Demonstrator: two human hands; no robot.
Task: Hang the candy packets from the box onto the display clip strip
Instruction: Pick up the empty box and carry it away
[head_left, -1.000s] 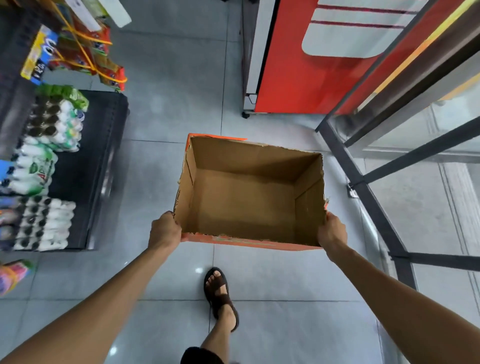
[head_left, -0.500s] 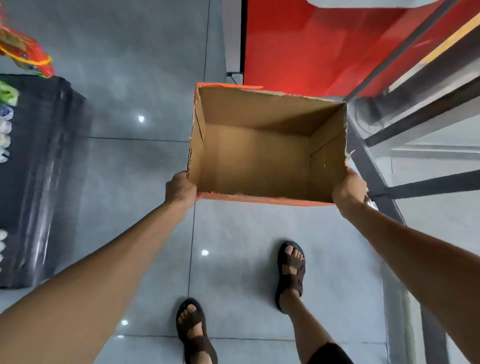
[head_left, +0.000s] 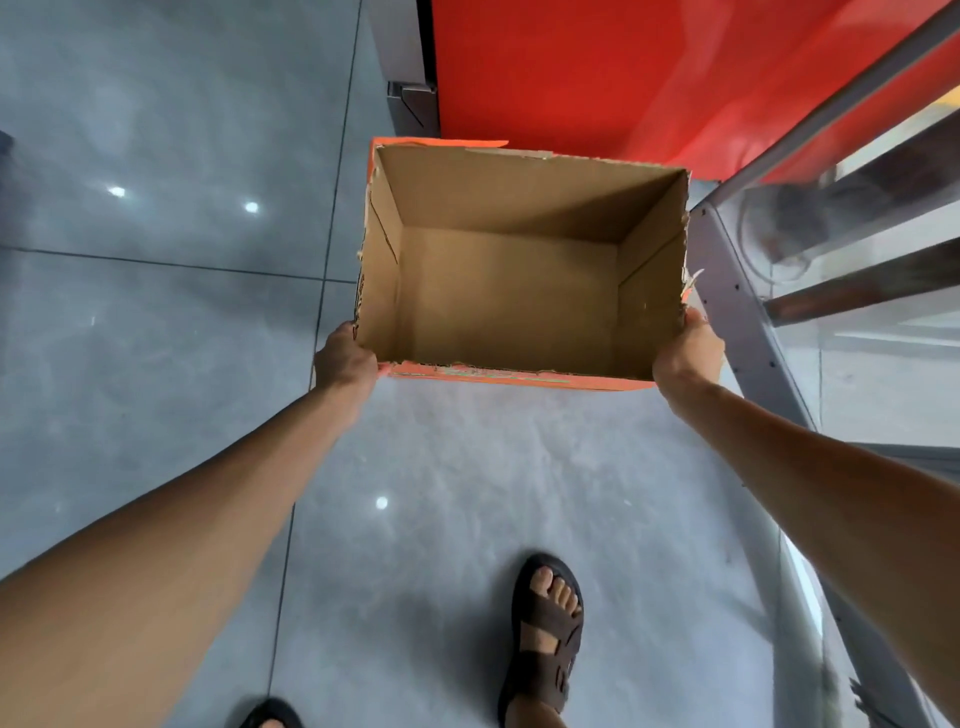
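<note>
I hold an open cardboard box (head_left: 511, 296) with orange outer sides out in front of me, above the grey tiled floor. Its inside is bare brown card with no packets in it. My left hand (head_left: 344, 361) grips the box's near left corner. My right hand (head_left: 687, 353) grips its near right corner. No candy packets and no clip strip show in this view.
A red cabinet (head_left: 597, 67) stands just beyond the box. A grey metal and glass frame (head_left: 737, 312) runs along the right side. My sandalled feet (head_left: 545, 629) are on the grey tiles (head_left: 156, 338) below.
The shelf of bottles and hanging snacks has slid out of view on the left as I stepped toward the red cabinet. Both hands keep their grip on the box.
</note>
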